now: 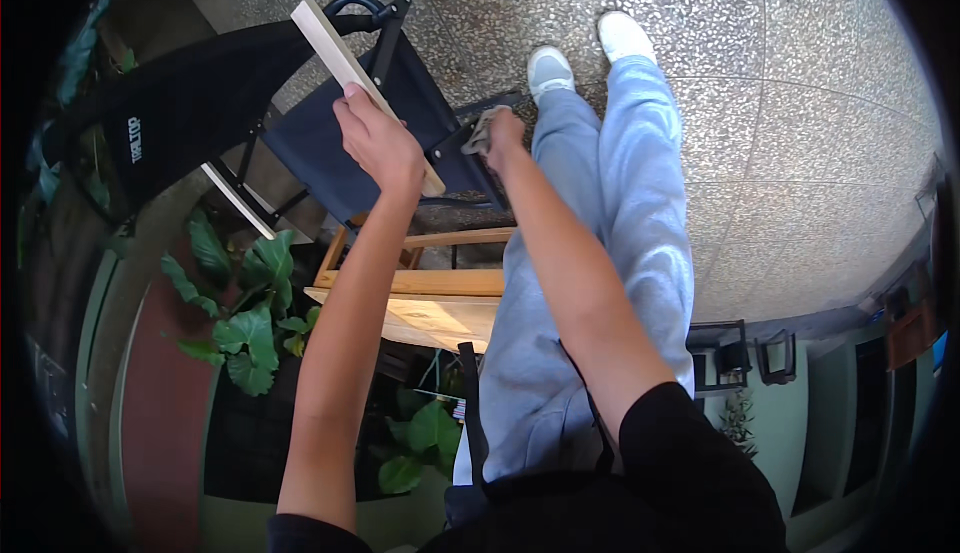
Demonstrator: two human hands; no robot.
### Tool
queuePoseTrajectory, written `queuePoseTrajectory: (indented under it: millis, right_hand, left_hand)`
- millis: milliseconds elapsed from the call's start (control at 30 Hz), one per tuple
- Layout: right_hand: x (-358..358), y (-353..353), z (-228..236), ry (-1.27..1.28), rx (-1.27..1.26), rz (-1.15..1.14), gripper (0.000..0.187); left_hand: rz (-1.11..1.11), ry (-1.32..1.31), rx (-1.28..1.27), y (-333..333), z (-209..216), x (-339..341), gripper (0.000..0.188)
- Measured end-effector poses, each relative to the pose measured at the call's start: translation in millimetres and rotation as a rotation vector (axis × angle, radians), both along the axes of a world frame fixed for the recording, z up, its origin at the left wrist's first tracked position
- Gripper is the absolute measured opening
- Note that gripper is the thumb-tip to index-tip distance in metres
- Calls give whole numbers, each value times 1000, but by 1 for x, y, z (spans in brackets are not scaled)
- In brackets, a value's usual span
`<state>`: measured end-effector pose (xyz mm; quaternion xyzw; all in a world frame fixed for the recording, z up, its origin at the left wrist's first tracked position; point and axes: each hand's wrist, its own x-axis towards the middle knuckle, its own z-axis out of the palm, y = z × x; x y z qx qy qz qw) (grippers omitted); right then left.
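A dark navy folding chair [305, 148] with a black metal frame stands in front of me to the left. My left hand [382, 145] grips its pale wooden armrest [328, 43], thumb along the top and fingers round the edge. To the right of it, my right hand [507, 140] is closed on a crumpled grey cloth [480, 135]. That cloth is at the dark frame bar by the seat's corner; whether it wraps the bar cannot be made out. The chair's black fabric back [170, 118] extends to the left, and its other armrest [238, 201] shows beyond the seat.
A wooden table or bench [440, 318] stands close by my left leg, below the chair. Large-leaved green plants [250, 338] grow at the left. Speckled stone tiles [740, 133] cover the floor. Dark chairs [725, 353] stand farther off at the lower right.
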<state>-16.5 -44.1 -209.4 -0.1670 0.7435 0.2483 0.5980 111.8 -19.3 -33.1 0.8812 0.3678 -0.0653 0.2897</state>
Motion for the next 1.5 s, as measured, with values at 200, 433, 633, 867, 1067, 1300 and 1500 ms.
queuePoseTrajectory:
  millis: [200, 433, 633, 867, 1067, 1300, 1500]
  right_hand:
    - [-21, -35, -43, 61, 69, -8, 24]
    - [26, -41, 95, -226, 418, 211, 29]
    - [9, -32, 48, -164, 107, 69, 29]
    - [-23, -55, -111, -87, -92, 21, 34]
    - [-13, -37, -55, -398, -181, 561, 46]
    - [8, -50, 87, -881, 11, 559, 39]
    - [16, -73, 157, -1073, -149, 1166, 45]
  left_hand:
    - [-30, 55, -49, -14, -8, -2, 51]
    - [-75, 82, 59, 12, -7, -4, 52]
    - [-129, 92, 123, 14, -12, -6, 52]
    - [-65, 73, -50, -33, -11, 2, 51]
    - [-111, 79, 21, 4, -7, -5, 53]
    - [-142, 87, 87, 7, -14, -7, 53]
    - [-160, 89, 81, 6, -11, -5, 53]
